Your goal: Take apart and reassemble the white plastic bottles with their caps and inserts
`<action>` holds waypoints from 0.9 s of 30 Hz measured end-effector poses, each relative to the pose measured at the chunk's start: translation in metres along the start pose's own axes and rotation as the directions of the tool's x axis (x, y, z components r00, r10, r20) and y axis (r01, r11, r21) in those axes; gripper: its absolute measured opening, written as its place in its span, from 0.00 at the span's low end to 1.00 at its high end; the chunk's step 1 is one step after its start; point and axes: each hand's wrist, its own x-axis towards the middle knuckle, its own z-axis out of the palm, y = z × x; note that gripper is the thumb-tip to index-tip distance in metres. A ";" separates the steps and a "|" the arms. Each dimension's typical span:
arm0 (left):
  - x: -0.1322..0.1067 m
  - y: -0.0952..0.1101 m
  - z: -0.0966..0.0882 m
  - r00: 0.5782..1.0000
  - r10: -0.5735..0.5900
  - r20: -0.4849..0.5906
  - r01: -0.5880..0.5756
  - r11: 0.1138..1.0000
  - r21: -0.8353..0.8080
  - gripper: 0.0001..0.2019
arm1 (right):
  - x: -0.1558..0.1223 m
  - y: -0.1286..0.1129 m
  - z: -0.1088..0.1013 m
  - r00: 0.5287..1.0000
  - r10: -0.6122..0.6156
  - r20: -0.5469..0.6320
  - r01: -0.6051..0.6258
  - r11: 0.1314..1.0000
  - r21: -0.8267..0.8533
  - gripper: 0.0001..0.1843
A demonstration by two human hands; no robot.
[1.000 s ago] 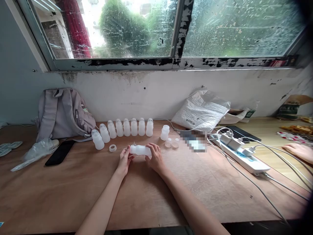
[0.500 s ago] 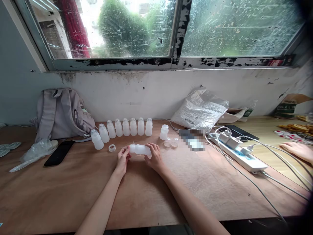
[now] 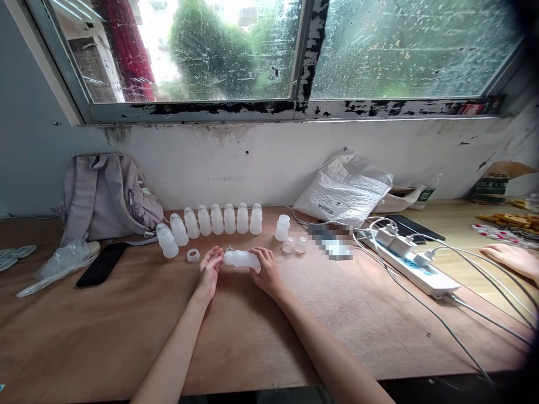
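My right hand [image 3: 264, 271] grips a small translucent white bottle [image 3: 242, 258] lying on its side just above the wooden table [image 3: 126, 325]. My left hand [image 3: 209, 270] pinches at the bottle's neck end, where a small clear piece sits; I cannot make out what the fingers hold. A white ring [image 3: 193, 255] lies left of my left hand. Behind stands a curved row of several capped bottles [image 3: 210, 221]. One open bottle [image 3: 282, 228] stands apart at the right, with two clear caps [image 3: 293, 246] beside it.
A grey backpack [image 3: 107, 196], a black phone [image 3: 100, 264] and a clear bag [image 3: 63, 261] lie at the left. At the right are a white plastic bag [image 3: 347, 191], a power strip [image 3: 410, 264] with chargers and cables, and another person's hand [image 3: 511, 259].
My left hand's fingers have shifted slightly at the bottle's neck. The bottle and my right hand have hardly moved.
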 end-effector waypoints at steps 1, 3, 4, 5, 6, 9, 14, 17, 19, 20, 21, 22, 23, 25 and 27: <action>0.000 0.000 0.000 1.000 -0.020 -0.018 0.020 1.000 0.013 0.15 | 0.000 0.000 0.000 1.000 -0.003 0.000 0.003 1.000 0.001 0.26; 0.000 -0.001 0.000 0.998 -0.064 -0.013 0.065 0.997 0.031 0.16 | 0.000 0.000 0.000 1.000 -0.010 -0.010 0.010 1.000 0.002 0.26; 0.000 -0.001 0.000 0.997 -0.074 0.018 0.073 0.997 0.025 0.18 | 0.000 0.000 0.001 1.000 -0.012 -0.016 0.012 1.000 0.001 0.26; 0.001 -0.001 0.000 0.996 -0.069 0.056 0.069 0.998 0.006 0.19 | 0.000 0.001 0.001 1.000 -0.011 -0.024 0.011 1.000 -0.001 0.26; 0.001 0.000 0.000 0.995 -0.057 0.087 0.058 0.998 -0.016 0.21 | 0.000 0.001 0.001 0.999 -0.009 -0.031 0.009 1.000 -0.002 0.26; 0.001 0.000 0.001 0.998 -0.030 0.060 0.031 0.999 -0.012 0.20 | 0.000 0.002 0.002 0.999 -0.012 -0.037 0.012 1.000 0.001 0.26; -0.001 0.000 0.003 0.995 -0.013 0.098 0.010 0.999 0.032 0.22 | 0.000 0.003 0.003 0.999 -0.015 -0.044 0.016 1.000 0.013 0.25; -0.002 0.000 0.004 0.996 0.019 0.088 -0.019 1.000 -0.001 0.22 | 0.000 0.003 0.003 0.999 -0.013 -0.046 0.013 1.000 0.008 0.24; -0.003 -0.001 0.004 0.999 -0.026 0.035 0.025 0.999 0.035 0.19 | 0.000 0.003 0.004 0.999 -0.018 -0.044 0.018 1.000 0.003 0.24; -0.003 -0.001 0.004 0.998 -0.056 0.031 0.054 0.997 0.059 0.17 | 0.000 0.003 0.004 0.999 -0.023 -0.043 0.023 1.000 0.002 0.24; -0.004 -0.001 0.004 0.996 -0.075 0.042 0.072 0.994 0.082 0.17 | 0.000 0.002 0.004 0.999 -0.027 -0.041 0.027 1.000 0.001 0.24; -0.004 -0.002 0.004 0.995 -0.081 0.060 0.074 0.992 0.099 0.16 | 0.000 0.002 0.003 0.999 -0.029 -0.041 0.029 1.000 0.001 0.23; -0.004 -0.001 0.004 0.995 -0.073 0.075 0.064 0.991 0.114 0.16 | 0.000 0.001 0.001 0.999 -0.029 -0.040 0.029 1.000 0.006 0.23; -0.004 0.000 0.004 0.995 -0.045 0.086 0.033 0.991 0.133 0.16 | 0.001 -0.001 -0.003 0.999 -0.029 -0.022 0.030 0.999 0.035 0.21; -0.004 0.002 0.004 0.994 -0.029 0.101 0.015 0.991 0.133 0.15 | 0.001 -0.003 -0.009 0.999 -0.025 0.026 0.023 0.996 0.082 0.21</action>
